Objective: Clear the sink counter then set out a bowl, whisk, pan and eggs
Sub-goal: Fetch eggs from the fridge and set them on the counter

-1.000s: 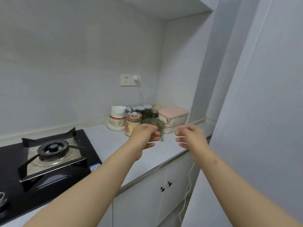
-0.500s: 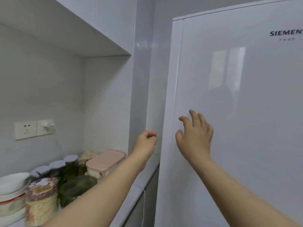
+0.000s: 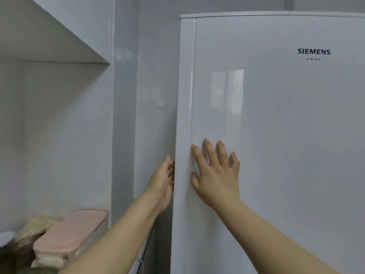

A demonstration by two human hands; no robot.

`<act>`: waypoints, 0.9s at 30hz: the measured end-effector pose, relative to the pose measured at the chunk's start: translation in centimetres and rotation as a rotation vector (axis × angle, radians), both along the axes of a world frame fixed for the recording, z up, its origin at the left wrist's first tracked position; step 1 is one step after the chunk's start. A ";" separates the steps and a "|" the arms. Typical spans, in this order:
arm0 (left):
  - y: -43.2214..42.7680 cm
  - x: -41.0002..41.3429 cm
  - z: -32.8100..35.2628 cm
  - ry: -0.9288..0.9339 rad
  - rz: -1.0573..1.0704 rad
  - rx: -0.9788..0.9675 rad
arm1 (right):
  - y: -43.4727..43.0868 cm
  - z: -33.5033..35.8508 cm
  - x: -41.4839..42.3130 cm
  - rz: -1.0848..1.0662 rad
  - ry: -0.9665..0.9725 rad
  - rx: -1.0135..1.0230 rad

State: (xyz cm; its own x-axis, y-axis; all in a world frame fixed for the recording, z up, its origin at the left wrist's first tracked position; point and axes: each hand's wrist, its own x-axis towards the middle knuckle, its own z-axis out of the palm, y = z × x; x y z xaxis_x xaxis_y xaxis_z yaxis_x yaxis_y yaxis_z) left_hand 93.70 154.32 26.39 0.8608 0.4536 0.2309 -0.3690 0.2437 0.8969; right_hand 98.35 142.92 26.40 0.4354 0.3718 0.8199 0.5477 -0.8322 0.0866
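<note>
Hooking round the near edge of the tall glossy white refrigerator door [image 3: 276,135], the left hand [image 3: 161,180] had its fingers [image 3: 171,169] tucked into the slim gap between that edge and the grey wall panel [image 3: 154,95] beside it, fingertips hidden behind the door, so it read as a grasp on the edge. The right hand [image 3: 216,175] lay released and flat on the door's front, fingers spread, palm against the shiny surface just beside the edge. And here was the worry: if that flat palm leaned in while the left pulled, the two would fight each other and the seal might hold. The gap looked tight, so a slipping grip on such a slick edge could scrape knuckles on the panel. A hard yank, once the seal gave, could swing the door fast and jolt whatever sat inside, and eggs would not forgive that. As for the task's things, no bowl, whisk, pan or eggs showed anywhere; the eggs were probably behind this door, though nothing confirmed it. The door itself looked closed, smooth and handle-free on this face, dark brand lettering [image 3: 314,51] up high, a pale window reflection across it. Down to the left, a pink-lidded storage box [image 3: 73,232] sat by blurred jars.
</note>
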 end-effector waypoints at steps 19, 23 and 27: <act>-3.6 -8.9 -2.7 -0.136 -0.108 -0.153 | -1.6 -1.5 -10.6 0.060 0.233 0.300; -6.6 -13.3 -2.9 -0.189 -0.158 -0.074 | -4.4 -1.4 -15.0 0.119 0.174 0.428; -10.1 -17.3 -2.4 -0.213 -0.250 0.007 | -7.5 -1.1 -18.7 0.115 0.078 0.563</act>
State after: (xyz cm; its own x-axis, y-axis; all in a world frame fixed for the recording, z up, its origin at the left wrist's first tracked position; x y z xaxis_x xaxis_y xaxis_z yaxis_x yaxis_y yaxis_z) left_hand 76.45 144.21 23.99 0.8774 0.2320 0.4199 -0.4778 0.3450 0.8079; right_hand 79.63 135.42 25.31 0.4850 -0.0637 0.8722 0.6243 -0.6732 -0.3963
